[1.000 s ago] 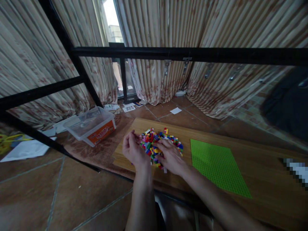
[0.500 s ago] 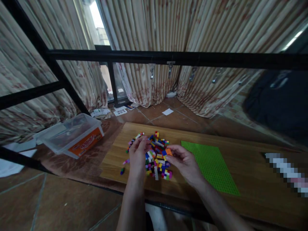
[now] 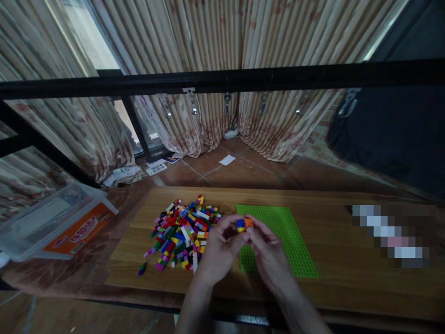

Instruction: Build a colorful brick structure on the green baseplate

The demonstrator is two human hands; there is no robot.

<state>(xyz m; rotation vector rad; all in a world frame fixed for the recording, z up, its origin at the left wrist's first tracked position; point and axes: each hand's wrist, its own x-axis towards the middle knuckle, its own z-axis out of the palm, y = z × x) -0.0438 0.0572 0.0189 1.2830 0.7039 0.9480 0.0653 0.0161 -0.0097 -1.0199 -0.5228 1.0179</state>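
Observation:
My left hand (image 3: 222, 248) and my right hand (image 3: 269, 248) meet in front of me, fingers pinched around a small cluster of toy building bricks (image 3: 244, 224). Blue and yellow show on its left side and orange on its right. Whether the pieces are fully joined I cannot tell. Beneath and behind the hands lies a green baseplate (image 3: 288, 232), partly covered by my right hand. A heap of mixed colourful bricks (image 3: 181, 229) spreads over the wooden board to the left of my left hand.
One small dark brick piece (image 3: 142, 268) lies apart near the left end of the wooden board (image 3: 128, 246). Left of it stands a clear plastic box (image 3: 38, 213) with an orange label. A black rail (image 3: 208, 81) crosses beyond the board, before the curtains.
My left hand has left the brick heap and joined my right hand at the orange and blue bricks. Both are now over the baseplate's near left side. The view has turned right.

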